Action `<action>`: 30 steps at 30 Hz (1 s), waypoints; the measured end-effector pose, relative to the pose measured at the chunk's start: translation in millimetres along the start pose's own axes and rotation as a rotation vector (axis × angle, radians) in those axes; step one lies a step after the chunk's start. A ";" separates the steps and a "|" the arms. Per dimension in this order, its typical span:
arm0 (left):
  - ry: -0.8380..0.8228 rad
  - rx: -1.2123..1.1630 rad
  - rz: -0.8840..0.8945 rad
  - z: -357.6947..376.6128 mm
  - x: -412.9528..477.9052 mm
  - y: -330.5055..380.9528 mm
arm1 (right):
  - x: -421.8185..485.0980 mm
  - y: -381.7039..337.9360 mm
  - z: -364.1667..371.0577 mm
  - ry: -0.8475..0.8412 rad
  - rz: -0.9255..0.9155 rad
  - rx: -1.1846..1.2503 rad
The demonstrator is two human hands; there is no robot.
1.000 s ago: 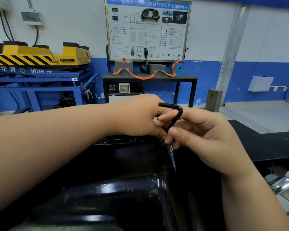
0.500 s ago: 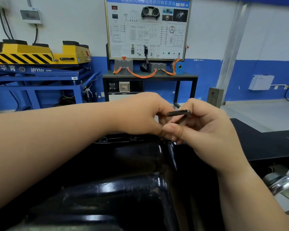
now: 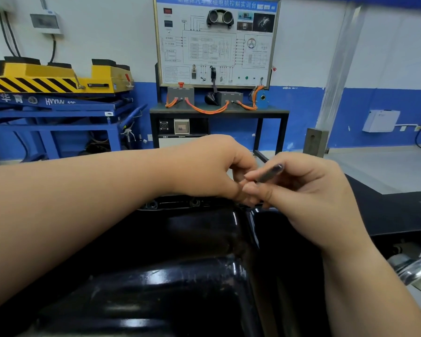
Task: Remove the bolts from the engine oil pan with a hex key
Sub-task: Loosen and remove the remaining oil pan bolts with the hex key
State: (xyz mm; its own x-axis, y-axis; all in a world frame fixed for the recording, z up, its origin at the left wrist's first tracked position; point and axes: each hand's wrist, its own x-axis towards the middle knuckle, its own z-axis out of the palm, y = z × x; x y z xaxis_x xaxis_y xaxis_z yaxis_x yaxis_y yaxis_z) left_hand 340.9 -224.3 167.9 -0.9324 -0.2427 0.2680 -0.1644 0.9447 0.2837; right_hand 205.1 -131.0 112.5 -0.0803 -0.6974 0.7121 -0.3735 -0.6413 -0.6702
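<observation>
The glossy black oil pan (image 3: 170, 283) fills the lower middle of the view. Its far flange (image 3: 175, 204) shows bolt holes just below my hands. My right hand (image 3: 309, 198) pinches the black hex key (image 3: 271, 171), whose blurred short arm points up and right over my fingers. My left hand (image 3: 212, 166) reaches in from the left with its fingers curled against the key's lower part, right at the pan's far edge. The key's tip and any bolt there are hidden behind my fingers.
A black worktop (image 3: 399, 215) extends to the right of the pan. A chrome tube (image 3: 416, 271) lies at the right edge. Behind stand a training panel on a black stand (image 3: 216, 45), a blue and yellow lift table (image 3: 54, 93) and a grey post (image 3: 315, 142).
The hex key's short arm has swung from pointing left, over the top, to pointing up and right as my right hand turned it. My left hand stayed put at the pan's far edge.
</observation>
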 end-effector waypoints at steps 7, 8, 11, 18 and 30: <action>0.010 0.042 -0.008 0.4 1.0 0.5 | -0.7 -1.7 -2.4 -0.046 0.005 0.029; 0.015 0.052 -0.016 -0.1 1.3 -0.6 | -1.7 -2.6 -4.2 -0.074 -0.001 0.049; 0.003 0.052 -0.030 -1.7 1.7 0.1 | -2.6 -4.4 -6.4 -0.140 -0.015 0.055; -0.025 0.039 -0.043 -1.2 0.1 1.1 | -1.3 -0.4 -2.1 0.015 -0.001 0.042; -0.012 0.033 -0.032 -1.3 2.2 2.7 | -1.6 -4.5 -6.4 -0.082 -0.046 0.023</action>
State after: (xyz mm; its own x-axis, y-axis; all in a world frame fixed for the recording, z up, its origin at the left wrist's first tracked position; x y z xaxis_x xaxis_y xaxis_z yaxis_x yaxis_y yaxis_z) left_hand 338.9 -222.6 170.5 -0.9303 -0.2704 0.2480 -0.2044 0.9433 0.2615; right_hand 201.0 -124.9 115.7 0.0131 -0.6904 0.7233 -0.3539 -0.6797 -0.6424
